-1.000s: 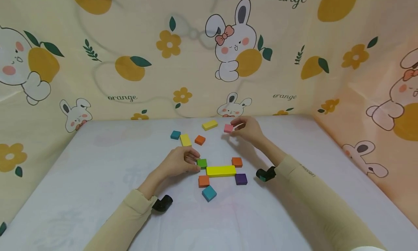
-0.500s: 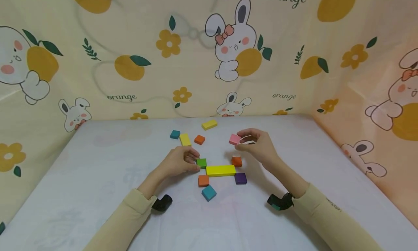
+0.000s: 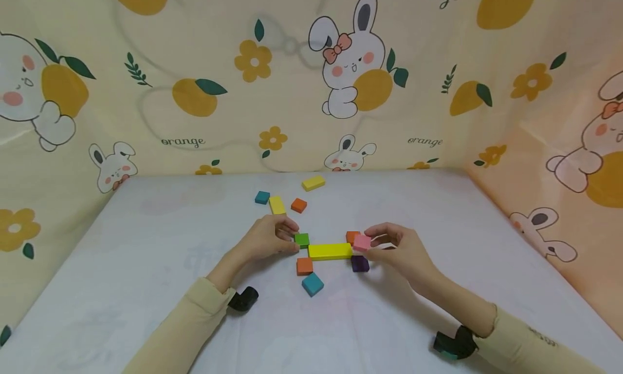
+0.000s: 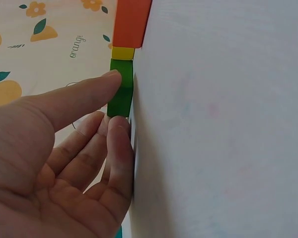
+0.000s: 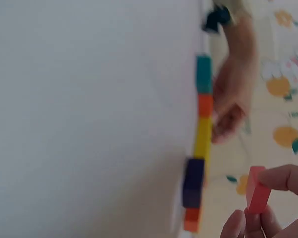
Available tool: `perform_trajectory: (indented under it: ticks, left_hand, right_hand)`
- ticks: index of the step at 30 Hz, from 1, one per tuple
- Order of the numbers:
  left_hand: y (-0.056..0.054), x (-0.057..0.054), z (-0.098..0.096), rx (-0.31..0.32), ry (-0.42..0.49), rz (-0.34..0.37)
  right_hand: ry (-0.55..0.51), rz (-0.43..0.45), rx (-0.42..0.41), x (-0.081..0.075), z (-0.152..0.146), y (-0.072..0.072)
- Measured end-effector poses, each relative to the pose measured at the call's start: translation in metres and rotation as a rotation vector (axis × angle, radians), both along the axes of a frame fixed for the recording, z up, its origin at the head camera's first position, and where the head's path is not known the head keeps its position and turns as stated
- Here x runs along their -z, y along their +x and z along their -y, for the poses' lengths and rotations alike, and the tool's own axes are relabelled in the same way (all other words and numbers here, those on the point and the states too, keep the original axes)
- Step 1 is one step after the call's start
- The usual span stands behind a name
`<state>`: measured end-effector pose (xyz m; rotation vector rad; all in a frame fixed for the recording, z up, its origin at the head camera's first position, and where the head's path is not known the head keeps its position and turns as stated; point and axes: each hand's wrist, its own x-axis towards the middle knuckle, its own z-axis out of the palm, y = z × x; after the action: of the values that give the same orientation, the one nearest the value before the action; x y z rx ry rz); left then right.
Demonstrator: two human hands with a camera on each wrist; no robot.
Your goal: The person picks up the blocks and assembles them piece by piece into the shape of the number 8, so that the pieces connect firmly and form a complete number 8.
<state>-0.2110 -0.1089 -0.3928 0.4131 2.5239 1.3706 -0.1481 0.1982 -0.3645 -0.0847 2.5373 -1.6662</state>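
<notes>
Between thumb and fingertips my right hand (image 3: 401, 252) pinches a pink block (image 3: 362, 242), also seen in the right wrist view held above the table. In the head view it overlaps the right end of a long yellow block (image 3: 330, 252), between an orange block (image 3: 352, 236) behind and a purple block (image 3: 360, 264) in front. My left hand (image 3: 263, 239) holds a green block (image 3: 302, 240) at the yellow block's left end. The left wrist view shows the thumb on the green block (image 4: 121, 89) and fingertips at its near end. Another orange block (image 3: 304, 266) lies at the yellow block's front left corner.
A teal block (image 3: 313, 284) lies nearest the person. Farther back are another teal block (image 3: 262, 197), a yellow block (image 3: 277, 205), an orange block (image 3: 299, 205) and one more yellow block (image 3: 313, 183). A printed cloth (image 3: 292, 93) stands behind the white table (image 3: 170, 244).
My right hand has brought the pink block from the back of the table toward me and slightly right, to the long yellow block's right end. The left hand stays at the green block.
</notes>
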Motion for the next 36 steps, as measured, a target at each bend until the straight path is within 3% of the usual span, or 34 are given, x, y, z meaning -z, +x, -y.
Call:
perform_trajectory:
  ticks: [7,12,22,36]
  left_hand:
    - [-0.001,0.002,0.000,-0.010,-0.007,0.005]
    - [-0.002,0.001,-0.002,-0.009,-0.009,0.005]
    - [0.000,-0.001,0.000,-0.013,-0.011,0.009]
    - [0.001,-0.002,0.000,-0.016,-0.003,0.002]
  right_hand:
    - [-0.004,0.125,-0.019,0.004,-0.009,0.029]
    - [0.023,0.154,-0.047,0.008,-0.014,0.039]
    - [0.143,0.072,-0.173,0.014,-0.015,0.030]
    - [0.208,0.045,-0.139,0.011,0.001,0.028]
